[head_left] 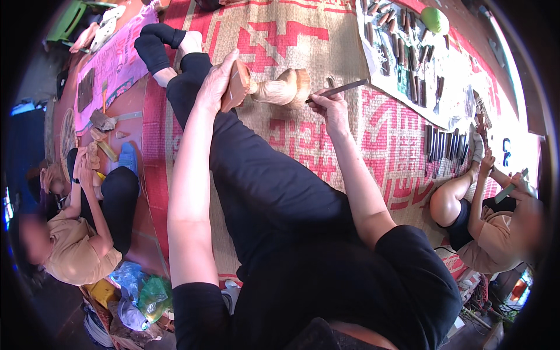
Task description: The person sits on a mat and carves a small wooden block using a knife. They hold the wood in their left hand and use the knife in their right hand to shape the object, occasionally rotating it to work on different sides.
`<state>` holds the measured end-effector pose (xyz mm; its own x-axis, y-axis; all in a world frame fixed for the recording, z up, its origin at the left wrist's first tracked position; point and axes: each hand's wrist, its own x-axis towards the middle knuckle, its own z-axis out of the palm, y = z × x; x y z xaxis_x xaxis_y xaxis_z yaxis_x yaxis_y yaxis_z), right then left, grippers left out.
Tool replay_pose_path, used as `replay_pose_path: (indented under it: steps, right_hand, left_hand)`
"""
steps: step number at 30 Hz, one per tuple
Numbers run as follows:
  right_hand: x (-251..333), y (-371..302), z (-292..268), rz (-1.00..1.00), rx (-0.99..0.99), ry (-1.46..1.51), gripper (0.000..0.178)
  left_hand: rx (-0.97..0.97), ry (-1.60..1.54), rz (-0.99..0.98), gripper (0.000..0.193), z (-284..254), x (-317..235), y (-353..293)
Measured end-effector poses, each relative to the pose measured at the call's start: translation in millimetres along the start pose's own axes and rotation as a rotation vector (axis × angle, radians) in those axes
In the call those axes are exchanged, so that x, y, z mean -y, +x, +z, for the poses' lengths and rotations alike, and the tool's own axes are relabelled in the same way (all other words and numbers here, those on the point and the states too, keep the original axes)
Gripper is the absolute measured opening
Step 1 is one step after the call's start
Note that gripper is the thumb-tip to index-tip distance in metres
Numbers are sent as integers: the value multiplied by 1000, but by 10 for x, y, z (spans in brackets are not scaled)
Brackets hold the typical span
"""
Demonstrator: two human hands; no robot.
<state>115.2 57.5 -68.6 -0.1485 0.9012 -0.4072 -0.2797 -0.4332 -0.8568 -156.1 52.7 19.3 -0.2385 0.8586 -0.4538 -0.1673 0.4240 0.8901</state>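
Observation:
My left hand (217, 84) is closed around the square reddish base of a carved wooden piece (277, 91). This pale piece lies sideways above my legs, with a narrow neck, a rounded swelling body and a flared far end pointing right. My right hand (331, 108) grips a slim, dark, flat tool (352, 87), its long end slanting up to the right. Whether it is a file or a chisel I cannot tell. A small gap separates the right hand from the flared end of the wood.
Under me is a red and straw-coloured woven mat (297, 35). Many hand tools lie on a white cloth (368, 58) at far right, beside a green round object (434, 20). A row of dark tools (446, 144) sits nearer. People (81, 239) work at left and right (487, 233).

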Motion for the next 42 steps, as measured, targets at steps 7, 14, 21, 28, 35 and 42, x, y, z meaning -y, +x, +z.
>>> replay_pose_path:
  steps: [7, 14, 21, 28, 35, 42]
  right_hand:
    - [-44, -58, -144, 28, -40, 47, 6]
    - [-137, -39, 23, 20, 65, 77, 5]
    - [-276, 74, 245, 18, 115, 115, 6]
    - [-448, 165, 226, -83, 102, -68, 7]
    - [-538, 247, 285, -24, 63, -111, 5]
    - [-596, 155, 152, 63, 40, -8, 7]
  left_hand:
    - [0, 212, -6, 55, -4, 76, 68]
    - [6, 447, 167, 72, -39, 146, 160]
    - [92, 853, 501, 69, 110, 115, 131]
    - [172, 1190, 437, 35, 590, -69, -267]
    - [239, 1114, 379, 35, 743, 58, -349]
    - [-1, 973, 423, 30, 514, 46, -191]
